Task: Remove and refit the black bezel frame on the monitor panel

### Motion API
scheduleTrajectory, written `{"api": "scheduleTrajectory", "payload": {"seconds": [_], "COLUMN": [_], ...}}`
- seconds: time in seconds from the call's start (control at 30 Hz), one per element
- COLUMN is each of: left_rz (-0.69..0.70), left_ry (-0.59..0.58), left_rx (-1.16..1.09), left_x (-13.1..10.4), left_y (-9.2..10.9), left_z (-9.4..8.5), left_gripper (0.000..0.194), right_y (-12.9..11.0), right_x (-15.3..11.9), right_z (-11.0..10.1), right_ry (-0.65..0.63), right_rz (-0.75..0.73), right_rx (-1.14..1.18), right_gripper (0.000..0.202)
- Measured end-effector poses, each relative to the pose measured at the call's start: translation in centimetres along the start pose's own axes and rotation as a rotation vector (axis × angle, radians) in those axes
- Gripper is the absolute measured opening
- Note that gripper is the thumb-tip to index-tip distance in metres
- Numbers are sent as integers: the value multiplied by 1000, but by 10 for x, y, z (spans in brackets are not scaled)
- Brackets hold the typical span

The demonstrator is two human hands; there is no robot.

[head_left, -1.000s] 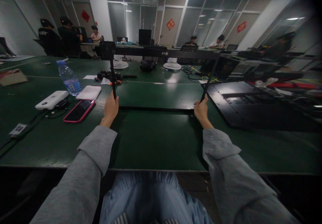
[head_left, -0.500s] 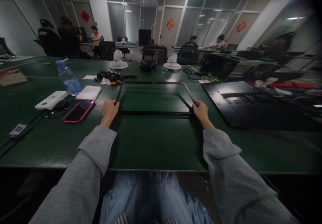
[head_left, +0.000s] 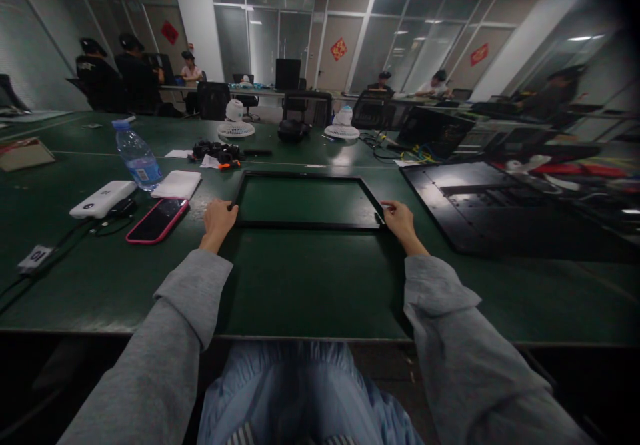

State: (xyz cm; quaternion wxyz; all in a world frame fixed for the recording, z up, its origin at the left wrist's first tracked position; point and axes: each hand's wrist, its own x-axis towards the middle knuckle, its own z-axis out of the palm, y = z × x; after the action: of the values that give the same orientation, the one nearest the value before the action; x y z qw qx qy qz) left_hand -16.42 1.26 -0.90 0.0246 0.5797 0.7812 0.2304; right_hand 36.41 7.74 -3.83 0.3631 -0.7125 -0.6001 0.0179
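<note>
A thin black rectangular frame [head_left: 310, 226], like a monitor bezel, lies on the green table in front of me, its middle open. At its left side, near the front corner, my left hand [head_left: 219, 220] is closed on the edge. My right hand [head_left: 400, 222] pinches the opposite side near the right front corner, thumb and fingers close together at the edge. Parts of both corners are hidden by the fingers. To the right of my right hand lies a large black panel [head_left: 480, 215].
Left of the frame lie a phone with a pink edge [head_left: 157, 220], a white pad [head_left: 177, 184], a water bottle [head_left: 137, 158] and a white power bank [head_left: 103, 198] with cables. Beyond are black gear [head_left: 215, 151] and two white fans [head_left: 236, 125]. People sit farther back.
The far edge of the black frame has come down, so it now lies flat on the table. Both hands stay at its sides; the right fingers have shifted slightly.
</note>
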Motion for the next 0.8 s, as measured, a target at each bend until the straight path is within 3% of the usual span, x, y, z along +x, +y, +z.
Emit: {"api": "scheduleTrajectory", "payload": {"seconds": [0.33,0.67,0.8], "left_rz": [56,273,328], "left_ry": [27,-177,-203], "left_rx": [-48,-84,-107], "left_x": [0,-18,-20], "left_y": [6,19,23], "left_z": [0,-5,-8], "left_gripper": [52,67,61], "right_y": [19,9,3], "right_x": [8,3,0], "right_z": [6,4,1], "right_ry": [-81,-9,12], "right_rz": [-79,-12,32], "right_rx": [32,73,97], "right_gripper": [57,51,49]}}
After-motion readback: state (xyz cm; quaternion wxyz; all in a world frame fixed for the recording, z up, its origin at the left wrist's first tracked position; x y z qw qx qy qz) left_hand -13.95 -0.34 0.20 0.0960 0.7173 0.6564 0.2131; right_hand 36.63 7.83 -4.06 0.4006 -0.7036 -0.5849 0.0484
